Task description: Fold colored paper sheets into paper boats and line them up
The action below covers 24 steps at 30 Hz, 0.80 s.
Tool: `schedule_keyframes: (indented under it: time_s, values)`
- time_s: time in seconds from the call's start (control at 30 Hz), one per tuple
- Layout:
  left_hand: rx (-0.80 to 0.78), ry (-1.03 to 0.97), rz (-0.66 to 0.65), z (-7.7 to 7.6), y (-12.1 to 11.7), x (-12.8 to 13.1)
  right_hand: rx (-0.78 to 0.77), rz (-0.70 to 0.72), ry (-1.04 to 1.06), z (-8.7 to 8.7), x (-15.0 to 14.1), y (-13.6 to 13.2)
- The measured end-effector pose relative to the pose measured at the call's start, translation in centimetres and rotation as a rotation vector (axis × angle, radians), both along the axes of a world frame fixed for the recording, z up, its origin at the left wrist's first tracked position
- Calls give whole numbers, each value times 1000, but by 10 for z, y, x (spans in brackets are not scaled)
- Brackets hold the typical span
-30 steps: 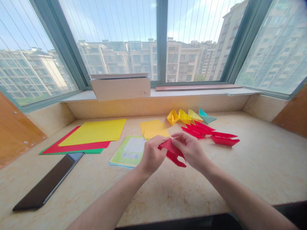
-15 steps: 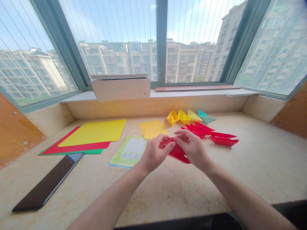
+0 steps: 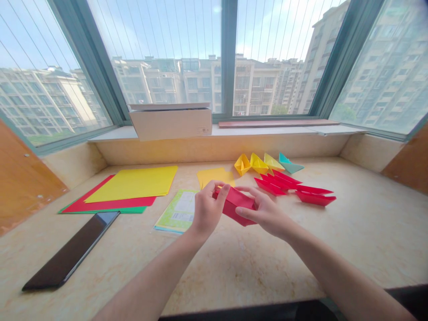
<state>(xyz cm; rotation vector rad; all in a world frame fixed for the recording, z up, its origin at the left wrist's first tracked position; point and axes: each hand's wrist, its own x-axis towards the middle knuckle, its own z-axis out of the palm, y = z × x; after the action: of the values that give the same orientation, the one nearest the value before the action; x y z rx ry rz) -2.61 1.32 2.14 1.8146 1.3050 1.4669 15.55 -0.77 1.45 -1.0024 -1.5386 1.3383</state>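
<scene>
Held above the mottled, stone-like counter, one folded red paper: matte, creased, flat-faced, angular at its lower edge. Position: between both hands, nearer the viewer than the finished red paper boats. Long axis: slanting down from left to right. Left hand: thumb and fingers pinching its upper left corner. Right hand: thumb on the near face, fingers behind the right end. Change: broad face now turned to view, formerly mostly covered by fingers.
</scene>
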Motion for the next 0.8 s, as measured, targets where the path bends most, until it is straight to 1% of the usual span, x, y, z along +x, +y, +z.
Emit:
schedule_keyframes:
  time_s: [0.13,0.2,0.37,0.47,0.53,0.67,0.8]
  values:
    - [-148,-203,-212,2,-2,3,19,-69,16,3,1,2]
    - [-195,-231,-269,3,-3,5,33,-86,20,5,2,3]
    - [-152,-177,-164,0,1,7,3,-57,82,7,1,2]
    - [-148,-200,-143,0,3,7,-27,-20,172,6,1,4]
    - [-144,-229,-127,1,3,6,-20,-19,211,4,3,6]
    - [-136,-266,-125,3,3,6,33,-93,222,0,6,10]
    - [-121,-146,-128,0,6,2,87,-170,165,2,9,12]
